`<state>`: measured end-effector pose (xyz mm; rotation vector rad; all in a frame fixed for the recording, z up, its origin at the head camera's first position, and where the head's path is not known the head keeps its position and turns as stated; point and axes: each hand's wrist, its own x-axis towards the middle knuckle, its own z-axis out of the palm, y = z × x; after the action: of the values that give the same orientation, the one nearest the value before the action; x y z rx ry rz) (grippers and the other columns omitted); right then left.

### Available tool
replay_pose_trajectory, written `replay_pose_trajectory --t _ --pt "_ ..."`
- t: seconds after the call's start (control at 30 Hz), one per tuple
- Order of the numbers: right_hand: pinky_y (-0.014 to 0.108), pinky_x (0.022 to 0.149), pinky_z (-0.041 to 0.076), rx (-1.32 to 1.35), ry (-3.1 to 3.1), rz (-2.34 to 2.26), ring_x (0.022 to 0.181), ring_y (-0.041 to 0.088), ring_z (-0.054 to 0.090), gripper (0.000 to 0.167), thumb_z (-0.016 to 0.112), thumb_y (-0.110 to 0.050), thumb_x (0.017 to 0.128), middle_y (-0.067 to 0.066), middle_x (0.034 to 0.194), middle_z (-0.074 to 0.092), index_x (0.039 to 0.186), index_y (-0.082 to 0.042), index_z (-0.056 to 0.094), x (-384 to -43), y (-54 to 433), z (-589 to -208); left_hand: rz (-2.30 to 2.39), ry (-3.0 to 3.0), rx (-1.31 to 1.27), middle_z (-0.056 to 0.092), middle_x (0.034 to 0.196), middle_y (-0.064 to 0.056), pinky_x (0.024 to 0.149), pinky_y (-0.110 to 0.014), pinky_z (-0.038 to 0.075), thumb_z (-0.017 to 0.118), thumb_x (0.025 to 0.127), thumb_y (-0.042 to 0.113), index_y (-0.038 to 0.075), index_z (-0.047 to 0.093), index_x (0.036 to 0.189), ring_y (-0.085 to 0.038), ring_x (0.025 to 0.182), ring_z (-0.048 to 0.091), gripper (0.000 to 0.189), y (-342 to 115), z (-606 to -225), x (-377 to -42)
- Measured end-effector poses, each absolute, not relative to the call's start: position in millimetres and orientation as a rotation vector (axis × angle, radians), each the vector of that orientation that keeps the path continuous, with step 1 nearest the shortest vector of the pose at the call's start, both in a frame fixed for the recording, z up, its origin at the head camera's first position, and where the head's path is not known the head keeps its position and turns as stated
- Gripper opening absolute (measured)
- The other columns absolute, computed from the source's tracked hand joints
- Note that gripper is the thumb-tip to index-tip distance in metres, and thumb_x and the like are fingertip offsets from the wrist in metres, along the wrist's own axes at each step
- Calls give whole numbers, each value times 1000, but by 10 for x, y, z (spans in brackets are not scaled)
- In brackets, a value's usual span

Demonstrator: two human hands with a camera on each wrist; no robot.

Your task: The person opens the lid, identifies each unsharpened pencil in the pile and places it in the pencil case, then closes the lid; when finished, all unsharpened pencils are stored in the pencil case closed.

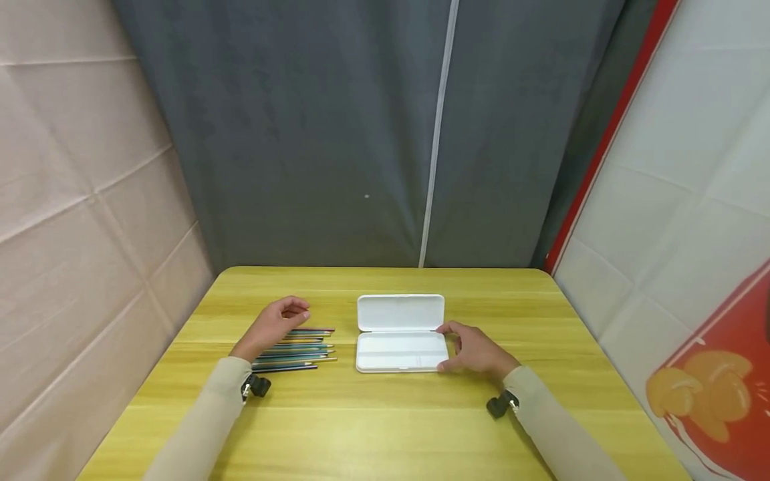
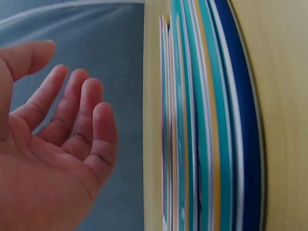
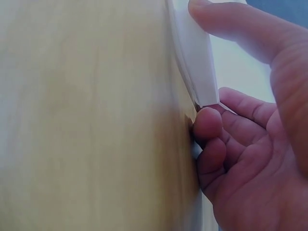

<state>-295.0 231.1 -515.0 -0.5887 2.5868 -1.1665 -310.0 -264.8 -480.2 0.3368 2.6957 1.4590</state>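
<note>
1. Far left: a pale, creased wall covering (image 1: 90, 200) stands beside the yellow wood-grain tabletop (image 1: 385, 427).
2. Left sleeve (image 1: 201, 421): beige, with a dark wrist device (image 1: 259, 385) at the cuff.
3. Left hand (image 1: 277, 325): over the left part of the pencils (image 1: 303, 361). Grip spread; fingers loosely curved, thumb away from them. The left wrist view shows fingers and pencils apart.
4. Pencils: lying side by side on the tabletop, left of the case, lengthwise left to right. Teal, dark blue, gold and white are noted. Exact count cannot be told.
5. Behind: a dark grey curtain (image 1: 301, 133) bearing a narrow white strip (image 1: 437, 133).
6. White case (image 1: 402, 352): on the tabletop between the hands, opened, lid (image 1: 400, 312) on the far side.
7. Right hand (image 1: 475, 349): at the case's right end. Grip pinching that end, thumb at the near corner, a finger near the hinge.
8. Far right: a white wall covering (image 1: 680, 187) with red edging (image 1: 607, 140).
</note>
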Motion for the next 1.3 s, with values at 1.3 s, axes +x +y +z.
replay_pose_trajectory --t 1.3 --pt "26 57 42 -604 2621 -1131 63 12 47 82 99 -41 73 0 74 53 142 -19 60 -2973 2313 -5163 1068 2751 372 73 119 -11 92 -38 57 66 105 13 7 73 127 -23 107 67 23 -3266 -5034 -3297"
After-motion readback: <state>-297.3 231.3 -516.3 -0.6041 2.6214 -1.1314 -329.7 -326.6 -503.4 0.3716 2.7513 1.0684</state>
